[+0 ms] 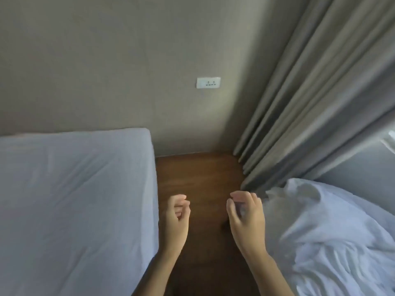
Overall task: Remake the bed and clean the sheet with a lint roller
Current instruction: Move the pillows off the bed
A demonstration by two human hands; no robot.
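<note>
The bed with the smooth pale blue fitted sheet (74,199) stands at the left, against the beige wall. A crumpled white blanket (324,238) lies in a heap at the right, below the grey pleated curtain (310,99). Between them is the dark brown wooden floor (201,174). The left hand (176,216) hangs over this floor with loosely curled fingers and holds nothing. The right hand (245,218) is also empty, its fingers bent like a claw just beside the blanket. No lint roller is visible.

I think the step now is to take the blanket. It is better to find an edge or corner with both hands, not the middle, so that it opens flat over the sheet.
</note>
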